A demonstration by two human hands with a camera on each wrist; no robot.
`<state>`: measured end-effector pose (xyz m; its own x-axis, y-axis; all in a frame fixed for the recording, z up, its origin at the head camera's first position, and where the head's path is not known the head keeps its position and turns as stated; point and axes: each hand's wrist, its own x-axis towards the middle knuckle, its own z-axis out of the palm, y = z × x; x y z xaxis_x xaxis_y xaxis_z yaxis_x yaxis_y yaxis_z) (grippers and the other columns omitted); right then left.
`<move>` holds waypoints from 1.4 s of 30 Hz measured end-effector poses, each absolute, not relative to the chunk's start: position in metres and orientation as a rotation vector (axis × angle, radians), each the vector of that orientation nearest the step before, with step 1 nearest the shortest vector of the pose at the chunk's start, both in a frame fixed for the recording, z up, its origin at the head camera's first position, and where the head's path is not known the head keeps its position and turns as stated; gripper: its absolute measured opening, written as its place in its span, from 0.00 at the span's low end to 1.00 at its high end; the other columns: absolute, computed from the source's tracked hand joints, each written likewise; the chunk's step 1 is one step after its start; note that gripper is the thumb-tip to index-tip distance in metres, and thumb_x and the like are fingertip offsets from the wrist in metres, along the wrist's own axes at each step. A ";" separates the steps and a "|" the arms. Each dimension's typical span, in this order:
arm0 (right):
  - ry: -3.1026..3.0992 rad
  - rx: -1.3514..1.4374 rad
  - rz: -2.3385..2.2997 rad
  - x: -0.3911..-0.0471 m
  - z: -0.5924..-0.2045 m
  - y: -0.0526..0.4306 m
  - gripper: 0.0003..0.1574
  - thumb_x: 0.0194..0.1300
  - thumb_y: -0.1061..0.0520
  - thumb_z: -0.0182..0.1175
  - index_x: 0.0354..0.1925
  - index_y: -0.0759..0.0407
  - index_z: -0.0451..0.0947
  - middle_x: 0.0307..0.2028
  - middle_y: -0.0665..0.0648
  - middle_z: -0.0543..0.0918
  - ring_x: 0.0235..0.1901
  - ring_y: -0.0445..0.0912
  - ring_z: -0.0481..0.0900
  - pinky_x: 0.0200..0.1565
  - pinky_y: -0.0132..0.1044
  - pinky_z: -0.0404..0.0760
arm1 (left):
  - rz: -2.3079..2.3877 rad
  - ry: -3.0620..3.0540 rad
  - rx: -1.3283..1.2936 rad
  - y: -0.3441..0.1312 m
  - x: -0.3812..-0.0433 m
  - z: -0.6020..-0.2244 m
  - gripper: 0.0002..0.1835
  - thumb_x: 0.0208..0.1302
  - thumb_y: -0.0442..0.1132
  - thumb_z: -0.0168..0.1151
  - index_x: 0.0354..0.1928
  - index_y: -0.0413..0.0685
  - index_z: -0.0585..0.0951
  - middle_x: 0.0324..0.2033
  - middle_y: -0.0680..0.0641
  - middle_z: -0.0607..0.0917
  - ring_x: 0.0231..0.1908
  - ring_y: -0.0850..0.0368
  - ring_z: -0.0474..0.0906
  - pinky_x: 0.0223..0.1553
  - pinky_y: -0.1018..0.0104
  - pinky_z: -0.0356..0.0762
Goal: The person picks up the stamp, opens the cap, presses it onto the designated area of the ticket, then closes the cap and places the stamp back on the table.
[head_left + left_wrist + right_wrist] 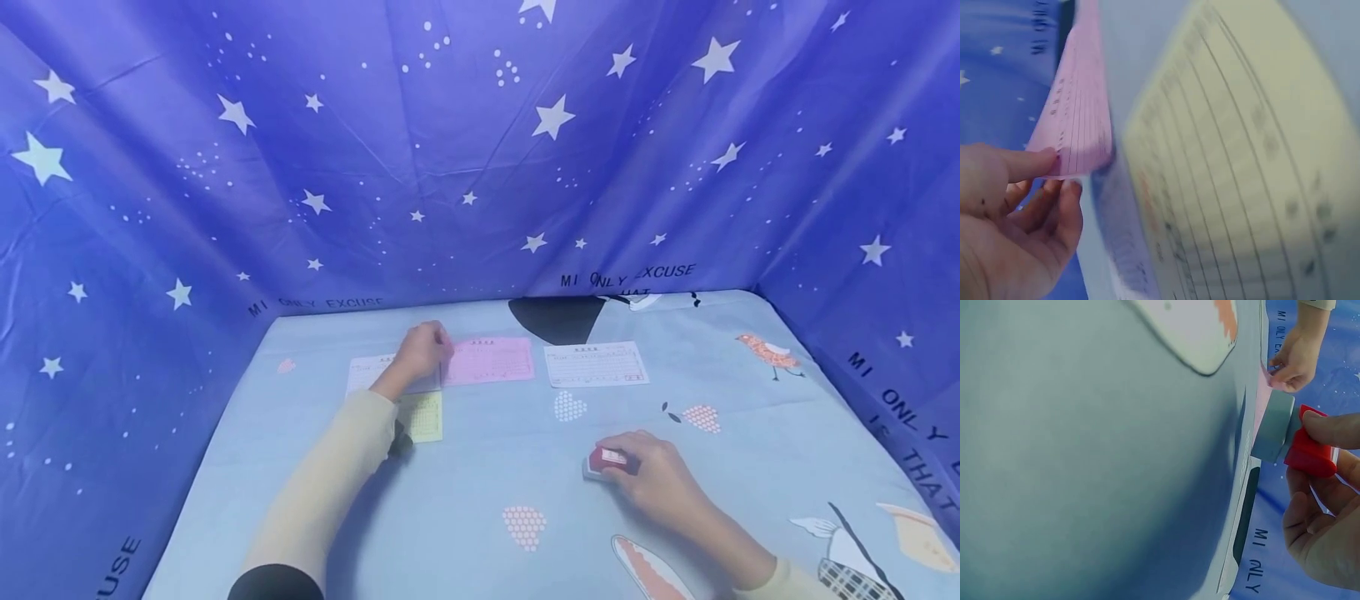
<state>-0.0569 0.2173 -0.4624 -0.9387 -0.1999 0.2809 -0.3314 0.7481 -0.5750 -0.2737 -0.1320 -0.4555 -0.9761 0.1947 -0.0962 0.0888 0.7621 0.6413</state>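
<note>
My left hand (422,348) pinches the left edge of a pink printed slip (491,361) between thumb and fingers; in the left wrist view that edge of the pink slip (1079,119) is lifted. Under the left forearm lie a white slip (363,375) and a yellow slip (425,417), both partly hidden. My right hand (660,477) grips a red and grey stamp (606,460) near the middle right of the table. The right wrist view shows thumb and fingers around its red handle (1313,450), with the grey base (1274,427) facing away from the palm.
Another white slip (596,365) lies flat to the right of the pink one. A pale blue printed cloth (465,483) covers the table. Purple star-patterned curtains (465,150) close in the back and both sides.
</note>
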 end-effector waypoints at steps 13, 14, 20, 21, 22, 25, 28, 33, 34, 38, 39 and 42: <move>-2.677 0.494 0.921 -0.062 -0.464 0.214 0.22 0.45 0.62 0.80 0.41 0.52 0.88 0.38 0.43 0.87 0.41 0.43 0.84 0.44 0.45 0.83 | 1.653 2.401 -0.005 -0.146 -0.223 -0.438 0.02 0.63 0.27 0.64 0.36 0.38 0.80 0.34 0.40 0.85 0.29 0.53 0.82 0.31 0.65 0.83; -2.685 0.490 0.922 -0.063 -0.463 0.214 0.22 0.45 0.62 0.80 0.41 0.51 0.88 0.38 0.43 0.87 0.41 0.43 0.84 0.45 0.45 0.83 | 1.658 2.380 0.001 -0.148 -0.217 -0.439 0.02 0.63 0.27 0.64 0.37 0.37 0.80 0.35 0.40 0.85 0.30 0.53 0.82 0.33 0.65 0.83; -2.680 0.491 0.930 -0.063 -0.454 0.211 0.22 0.46 0.64 0.79 0.42 0.52 0.88 0.38 0.43 0.86 0.41 0.43 0.83 0.44 0.43 0.83 | 1.659 2.309 0.023 -0.154 -0.172 -0.453 0.03 0.62 0.29 0.64 0.37 0.38 0.80 0.34 0.42 0.85 0.33 0.51 0.82 0.36 0.62 0.82; -2.670 0.502 0.935 -0.062 -0.453 0.210 0.22 0.46 0.64 0.80 0.42 0.52 0.88 0.38 0.43 0.86 0.41 0.43 0.83 0.44 0.42 0.83 | 1.656 2.297 0.014 -0.155 -0.164 -0.456 0.03 0.62 0.28 0.64 0.36 0.38 0.80 0.34 0.42 0.85 0.32 0.51 0.82 0.35 0.63 0.82; -2.663 0.512 0.940 -0.061 -0.453 0.208 0.22 0.46 0.64 0.80 0.42 0.52 0.88 0.38 0.43 0.86 0.40 0.43 0.83 0.43 0.42 0.83 | 1.651 2.286 0.015 -0.155 -0.156 -0.458 0.03 0.61 0.28 0.64 0.36 0.37 0.80 0.33 0.42 0.85 0.32 0.51 0.82 0.34 0.63 0.82; -2.657 0.555 0.963 -0.058 -0.453 0.202 0.22 0.45 0.65 0.79 0.41 0.52 0.88 0.38 0.42 0.86 0.40 0.42 0.83 0.43 0.41 0.82 | 1.636 2.245 0.020 -0.152 -0.136 -0.467 0.05 0.61 0.28 0.65 0.38 0.35 0.80 0.30 0.43 0.86 0.29 0.53 0.82 0.31 0.66 0.81; -2.668 0.584 0.964 -0.056 -0.454 0.196 0.21 0.45 0.65 0.80 0.41 0.53 0.88 0.38 0.42 0.86 0.41 0.42 0.83 0.44 0.43 0.83 | 1.647 2.196 0.039 -0.146 -0.121 -0.473 0.07 0.60 0.28 0.65 0.39 0.33 0.79 0.27 0.43 0.86 0.27 0.54 0.83 0.30 0.67 0.81; -2.681 0.604 0.999 -0.053 -0.455 0.188 0.21 0.45 0.62 0.80 0.40 0.50 0.88 0.38 0.38 0.85 0.41 0.38 0.81 0.44 0.40 0.82 | 1.708 2.123 0.052 -0.134 -0.105 -0.479 0.06 0.59 0.27 0.66 0.37 0.34 0.79 0.26 0.43 0.86 0.26 0.55 0.83 0.28 0.68 0.80; -2.676 0.617 1.006 -0.052 -0.456 0.187 0.21 0.45 0.62 0.80 0.40 0.49 0.88 0.38 0.38 0.84 0.41 0.37 0.81 0.44 0.40 0.82 | 1.717 2.114 0.053 -0.132 -0.103 -0.480 0.05 0.59 0.27 0.66 0.36 0.35 0.79 0.25 0.43 0.86 0.25 0.55 0.83 0.28 0.68 0.80; -2.643 0.688 1.017 -0.049 -0.460 0.183 0.21 0.44 0.60 0.81 0.38 0.46 0.87 0.35 0.35 0.83 0.38 0.35 0.79 0.42 0.36 0.81 | 1.700 2.142 0.067 -0.128 -0.096 -0.486 0.05 0.59 0.28 0.67 0.34 0.39 0.79 0.26 0.44 0.85 0.27 0.54 0.82 0.31 0.65 0.81; -2.634 0.702 1.015 -0.049 -0.461 0.182 0.21 0.43 0.60 0.81 0.37 0.45 0.86 0.35 0.35 0.82 0.38 0.34 0.78 0.41 0.36 0.80 | 1.668 2.188 0.085 -0.128 -0.095 -0.487 0.05 0.59 0.28 0.67 0.34 0.40 0.79 0.27 0.45 0.84 0.28 0.54 0.82 0.32 0.64 0.80; -2.627 0.720 1.019 -0.047 -0.466 0.181 0.22 0.43 0.60 0.82 0.36 0.42 0.85 0.34 0.33 0.81 0.37 0.34 0.77 0.41 0.34 0.79 | 1.517 2.409 0.183 -0.128 -0.092 -0.488 0.06 0.59 0.30 0.68 0.36 0.44 0.80 0.30 0.49 0.84 0.31 0.56 0.80 0.35 0.62 0.80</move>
<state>-0.0466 0.1811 -0.4655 -0.8520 -0.3603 0.3798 -0.5221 0.6371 -0.5670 -0.0916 -0.1282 -0.4885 -0.9506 0.2573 -0.1736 -0.0454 0.4379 0.8979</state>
